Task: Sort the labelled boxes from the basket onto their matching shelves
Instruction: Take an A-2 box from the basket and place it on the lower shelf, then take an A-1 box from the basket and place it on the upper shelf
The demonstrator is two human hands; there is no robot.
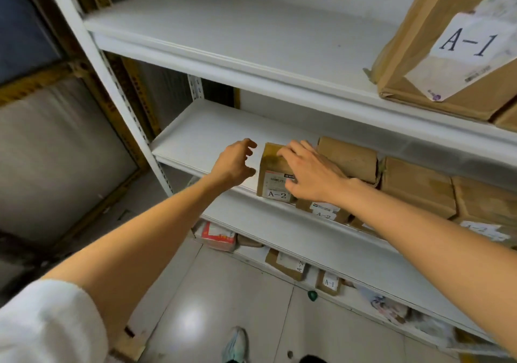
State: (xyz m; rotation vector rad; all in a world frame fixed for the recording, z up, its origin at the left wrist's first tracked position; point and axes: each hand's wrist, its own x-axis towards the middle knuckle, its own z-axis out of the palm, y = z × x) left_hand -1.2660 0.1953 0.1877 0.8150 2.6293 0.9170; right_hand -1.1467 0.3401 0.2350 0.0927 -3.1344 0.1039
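A-2 box (272,176): upright near the front edge of the middle shelf (207,139), at the left end of a row of brown boxes (416,186), label facing forward.
Right hand (310,172): laid over the box's top and front face, fingers spread and almost straight, thumb against the front beside the label.
Left hand (235,164): just left of the box, apart from it, fingers loosely curled, holding nothing.
Neighbouring box (324,211): just beside on the right, under the right wrist, also marked A-2.
Upper shelf (251,35): large A-1 box (447,44) at the right end.
Lowest shelf: small A-1 carton (328,281) among other parcels.
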